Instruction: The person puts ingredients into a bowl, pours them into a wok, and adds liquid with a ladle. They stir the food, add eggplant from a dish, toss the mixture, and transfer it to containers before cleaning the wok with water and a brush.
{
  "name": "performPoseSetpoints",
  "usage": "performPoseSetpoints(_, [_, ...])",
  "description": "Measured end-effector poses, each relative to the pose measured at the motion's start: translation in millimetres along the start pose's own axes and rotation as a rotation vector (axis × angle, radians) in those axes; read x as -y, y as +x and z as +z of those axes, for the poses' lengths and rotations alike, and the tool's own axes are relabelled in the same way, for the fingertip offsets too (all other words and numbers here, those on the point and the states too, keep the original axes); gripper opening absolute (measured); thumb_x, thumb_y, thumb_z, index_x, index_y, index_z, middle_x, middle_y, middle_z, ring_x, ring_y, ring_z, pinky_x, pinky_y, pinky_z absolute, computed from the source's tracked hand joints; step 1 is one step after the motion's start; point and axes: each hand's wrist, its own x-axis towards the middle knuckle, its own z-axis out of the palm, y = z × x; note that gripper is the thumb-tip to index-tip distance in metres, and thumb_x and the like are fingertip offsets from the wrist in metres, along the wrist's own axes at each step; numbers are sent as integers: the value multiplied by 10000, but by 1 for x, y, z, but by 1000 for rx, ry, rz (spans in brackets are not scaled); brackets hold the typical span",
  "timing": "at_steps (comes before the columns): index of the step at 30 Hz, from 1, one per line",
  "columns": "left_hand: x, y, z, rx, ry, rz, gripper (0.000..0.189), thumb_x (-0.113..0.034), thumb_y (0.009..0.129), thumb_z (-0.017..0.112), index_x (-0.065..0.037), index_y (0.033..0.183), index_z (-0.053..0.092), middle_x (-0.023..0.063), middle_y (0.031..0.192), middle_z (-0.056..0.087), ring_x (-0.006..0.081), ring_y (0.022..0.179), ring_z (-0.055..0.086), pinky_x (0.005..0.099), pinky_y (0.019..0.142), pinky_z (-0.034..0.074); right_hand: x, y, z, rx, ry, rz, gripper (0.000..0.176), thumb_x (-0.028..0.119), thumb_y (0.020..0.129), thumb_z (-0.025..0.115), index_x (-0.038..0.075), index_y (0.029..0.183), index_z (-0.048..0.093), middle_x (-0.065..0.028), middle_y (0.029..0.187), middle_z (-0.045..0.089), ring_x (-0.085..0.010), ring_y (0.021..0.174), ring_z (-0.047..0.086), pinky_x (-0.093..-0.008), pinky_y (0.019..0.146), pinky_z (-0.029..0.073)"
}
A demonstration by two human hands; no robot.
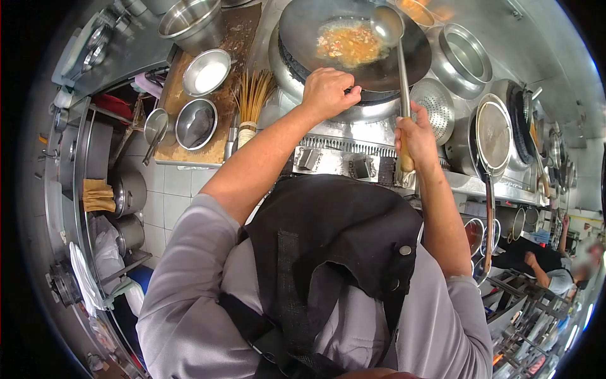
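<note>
A dark wok [303, 31] sits on the stove burner, with orange-brown liquid and bits of food [353, 44] in its bottom. My left hand [329, 93] is closed at the wok's near rim, fingers curled over the edge. In my right hand [418, 136] is the wooden handle of a long metal ladle [403, 69]. The ladle's bowl rests inside the wok at the right of the food. Close to my right hand lies a perforated metal strainer [433, 108].
At left, metal bowls [207, 71] and a bamboo wok brush [254, 95] stand on a wooden board [180, 95]. Stove knobs [308, 158] line the front. Steel pots [466, 55] and a mesh strainer [494, 129] are at right. Another person [549, 268] stands far right.
</note>
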Motion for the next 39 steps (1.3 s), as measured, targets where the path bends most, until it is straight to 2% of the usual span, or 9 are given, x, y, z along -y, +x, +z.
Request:
performPoseSetpoints(7, [0, 1, 0, -2, -13, 6, 251, -246, 736, 746, -85, 631, 585, 82, 615, 592, 304, 613, 591, 433, 600, 470, 15, -32, 14, 178, -9, 82, 430, 68, 936, 545, 89, 1351, 437, -47, 678, 555, -135, 439, 489, -272, 395, 408])
performPoseSetpoints(9, [0, 1, 0, 9, -6, 1, 248, -247, 738, 743, -83, 636, 589, 86, 620, 591, 307, 618, 595, 437, 606, 472, 11, -32, 11, 303, 192, 155, 445, 66, 930, 557, 91, 1358, 441, -45, 685, 557, -130, 446, 498, -276, 398, 410])
performPoseSetpoints(11, [2, 0, 0, 10, -18, 5, 247, -248, 738, 744, -83, 637, 590, 86, 621, 591, 307, 619, 595, 436, 608, 473, 16, -22, 11, 281, 201, 219, 484, 63, 922, 564, 77, 1385, 424, -43, 691, 558, -133, 459, 511, -279, 407, 415])
performPoseSetpoints(17, [0, 2, -1, 5, -15, -1, 247, -251, 739, 744, -86, 638, 591, 90, 622, 592, 307, 619, 595, 433, 614, 477, -5, -4, 10, 11, -114, -20, 495, 67, 924, 549, 45, 1398, 409, -52, 702, 558, -137, 480, 524, -292, 422, 439])
performPoseSetpoints(23, [-4, 1, -1, 37, -8, -41, 244, -254, 745, 742, -89, 632, 603, 95, 630, 606, 304, 622, 601, 433, 619, 481, 23, -8, -19, 250, 408, 191, 483, 42, 928, 521, 60, 1396, 402, -56, 696, 559, -145, 476, 519, -281, 407, 429])
performPoseSetpoints(26, [-2, 3, -2, 46, -14, -30, 244, -261, 749, 739, -85, 634, 614, 95, 633, 615, 304, 624, 605, 433, 615, 482, 7, 15, -1, -6, -5, -73, 524, 47, 907, 555, 57, 1403, 389, -54, 695, 555, -150, 475, 513, -294, 420, 430])
performPoseSetpoints(29, [0, 1, 0, 54, 5, -45, 247, -264, 746, 737, -78, 635, 616, 95, 631, 614, 303, 623, 606, 430, 608, 484, 3, 15, 10, -27, -13, 0, 547, 44, 896, 565, 56, 1410, 380, -57, 695, 555, -153, 470, 512, -294, 423, 424])
performPoseSetpoints(33, [-11, 2, -7, 54, -37, -45, 258, -268, 743, 732, -64, 640, 613, 99, 627, 609, 312, 622, 602, 434, 608, 480, 26, 2, -19, 243, 288, 174, 529, 56, 902, 564, 55, 1403, 393, -58, 690, 550, -150, 467, 504, -293, 418, 417])
performPoseSetpoints(39, [-2, 5, -4, 97, 19, -69, 242, -270, 743, 735, -84, 636, 623, 97, 614, 604, 305, 623, 605, 439, 595, 481, 28, 50, 13, -35, -120, -103, 586, 84, 904, 596, 33, 1438, 360, -57, 710, 563, -142, 505, 523, -297, 433, 441])
